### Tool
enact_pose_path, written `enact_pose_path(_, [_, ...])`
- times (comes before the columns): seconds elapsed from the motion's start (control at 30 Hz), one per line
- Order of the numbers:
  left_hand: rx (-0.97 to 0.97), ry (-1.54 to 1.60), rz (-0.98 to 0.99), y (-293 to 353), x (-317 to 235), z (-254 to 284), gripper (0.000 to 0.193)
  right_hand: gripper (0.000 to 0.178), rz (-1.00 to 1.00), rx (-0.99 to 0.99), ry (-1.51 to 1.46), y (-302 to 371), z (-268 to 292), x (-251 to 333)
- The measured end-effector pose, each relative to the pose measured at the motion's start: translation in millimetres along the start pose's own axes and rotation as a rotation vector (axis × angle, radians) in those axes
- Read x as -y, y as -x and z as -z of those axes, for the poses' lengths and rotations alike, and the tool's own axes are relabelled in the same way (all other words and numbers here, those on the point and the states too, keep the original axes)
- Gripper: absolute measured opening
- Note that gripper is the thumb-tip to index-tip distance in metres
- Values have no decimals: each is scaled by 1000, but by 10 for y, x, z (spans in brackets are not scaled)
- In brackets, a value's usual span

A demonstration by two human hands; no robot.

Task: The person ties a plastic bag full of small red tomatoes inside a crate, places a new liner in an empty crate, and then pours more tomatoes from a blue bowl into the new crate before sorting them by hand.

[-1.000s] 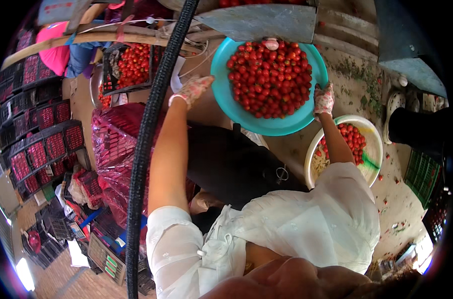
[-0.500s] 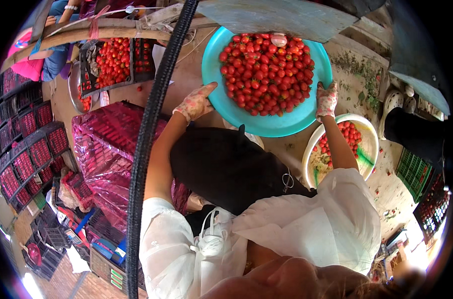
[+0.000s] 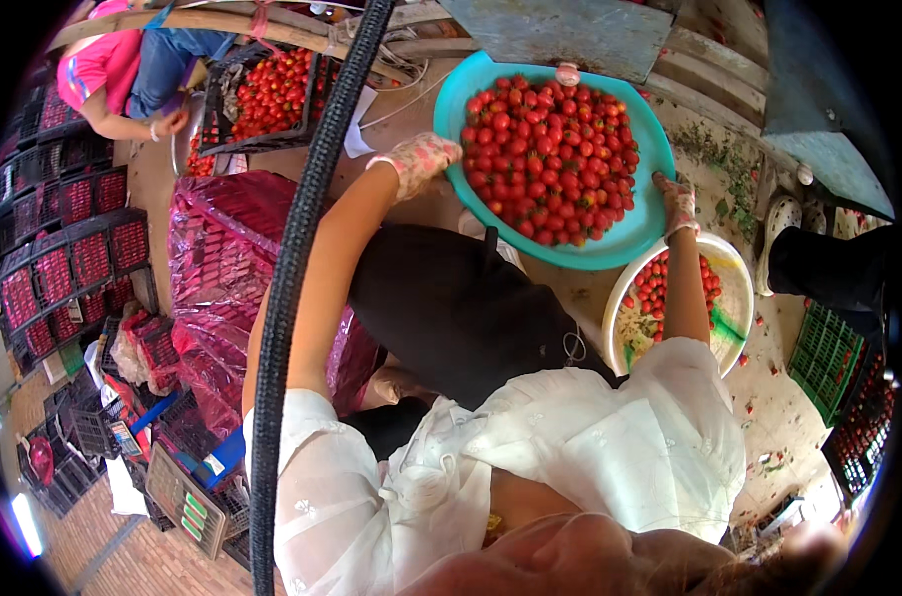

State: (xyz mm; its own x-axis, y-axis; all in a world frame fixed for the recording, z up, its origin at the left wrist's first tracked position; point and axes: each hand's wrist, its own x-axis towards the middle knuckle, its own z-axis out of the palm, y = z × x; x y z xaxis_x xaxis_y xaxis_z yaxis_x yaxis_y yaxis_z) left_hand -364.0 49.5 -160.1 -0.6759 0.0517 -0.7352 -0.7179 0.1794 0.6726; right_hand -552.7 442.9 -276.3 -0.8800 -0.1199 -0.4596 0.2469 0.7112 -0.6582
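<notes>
A wide turquoise basin (image 3: 655,149) bears a large heap of small red tomatoes (image 3: 550,164), some with green stalks. My left hand (image 3: 419,165), in a pale patterned glove, grips its left rim. My right hand (image 3: 679,206), gloved alike with darker fingertips, is closed on the right rim. Below my right hand stands a cream basin (image 3: 734,298) with green streaks and fewer tomatoes (image 3: 654,283) inside. My right forearm partly covers it. A pinkish-white round object (image 3: 567,74) shows at the turquoise basin's far rim.
Metal sheets (image 3: 560,35) border the far side. A black crate of tomatoes (image 3: 272,99) stands far left, beside a person in pink (image 3: 103,70). Purple plastic wrap (image 3: 222,228) covers a stack on my left. Stacked crates (image 3: 64,238) lie beyond; a green crate (image 3: 823,363) is at right.
The turquoise basin has moved a little right and looks more tilted, with both hands still on its rim. The view has shifted, and more of the person in pink shows.
</notes>
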Motion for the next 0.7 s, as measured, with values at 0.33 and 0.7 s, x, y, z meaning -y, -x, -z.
enact_pose_path(0.33, [131,-1018,-163,672,-536,-801,13,20,-168,102,-305,665,1001,-54])
enact_pose_path(0.7, [-238,-244,143,1654,-934,-1927,50,21,180,58,-705,1452,2373,-439])
